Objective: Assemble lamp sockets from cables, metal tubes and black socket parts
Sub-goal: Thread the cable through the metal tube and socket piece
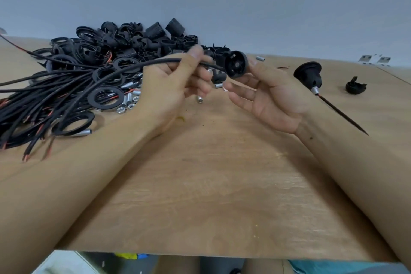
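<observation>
My left hand (175,85) pinches a black cable (124,69) between thumb and fingers, above the wooden table (200,184). The cable's tip points at a round black socket part (236,64), which my right hand (264,95) holds by its rim with thumb and fingertips, its hollow side facing left. The cable end meets the part near its centre hole. A short metal tube (219,85) and a small black piece (216,77) show just below, between both hands; who holds them is unclear.
A heap of black socket parts (138,40) and rings lies at the back left, with a bundle of black cables (44,104) and loose metal tubes and nuts (131,100). An assembled socket on a cable (308,74) and a black clip (355,87) lie right.
</observation>
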Demonstrator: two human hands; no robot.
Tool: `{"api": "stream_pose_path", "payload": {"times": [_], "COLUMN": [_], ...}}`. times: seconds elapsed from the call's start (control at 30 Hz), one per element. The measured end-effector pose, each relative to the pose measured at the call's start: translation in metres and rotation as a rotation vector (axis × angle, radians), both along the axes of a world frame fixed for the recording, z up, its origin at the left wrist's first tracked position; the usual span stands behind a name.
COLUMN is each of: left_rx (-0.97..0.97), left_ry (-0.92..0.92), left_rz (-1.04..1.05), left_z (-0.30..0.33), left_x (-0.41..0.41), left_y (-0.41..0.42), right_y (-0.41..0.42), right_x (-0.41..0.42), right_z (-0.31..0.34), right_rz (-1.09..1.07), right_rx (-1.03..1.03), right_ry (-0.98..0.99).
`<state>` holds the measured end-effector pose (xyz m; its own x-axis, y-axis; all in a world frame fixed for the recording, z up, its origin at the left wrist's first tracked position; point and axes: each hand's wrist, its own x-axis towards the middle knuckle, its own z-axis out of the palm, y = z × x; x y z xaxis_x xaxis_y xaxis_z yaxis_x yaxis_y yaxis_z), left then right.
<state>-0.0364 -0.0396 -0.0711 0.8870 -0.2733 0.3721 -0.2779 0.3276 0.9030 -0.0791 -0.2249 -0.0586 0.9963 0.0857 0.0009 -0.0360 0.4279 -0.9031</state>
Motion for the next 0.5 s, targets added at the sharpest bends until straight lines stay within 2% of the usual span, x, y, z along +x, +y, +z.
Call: {"api": "stream_pose_path", "payload": {"times": [0.1, 0.27, 0.5], "left_rx": [-0.094, -0.165, -0.132], "left_ry": [0.049, 0.050, 0.013], "left_rz": [0.021, -0.030, -0.084], "left_z": [0.0048, 0.0060, 0.0028], "left_x": [0.0020, -0.0029, -0.0047], "left_y": [0.0042, 0.0042, 0.0010], "right_y": [-0.0046, -0.0030, 0.0016], "right_x": [0.0011, 0.0028, 0.0017], "right_z": [-0.0013, 0.0003, -0.0011], "right_rz": [-0.079, -0.087, -0.013], "right_rx": [0.027, 0.229, 0.238], "right_ry": [0.054, 0.068, 0.063]}}
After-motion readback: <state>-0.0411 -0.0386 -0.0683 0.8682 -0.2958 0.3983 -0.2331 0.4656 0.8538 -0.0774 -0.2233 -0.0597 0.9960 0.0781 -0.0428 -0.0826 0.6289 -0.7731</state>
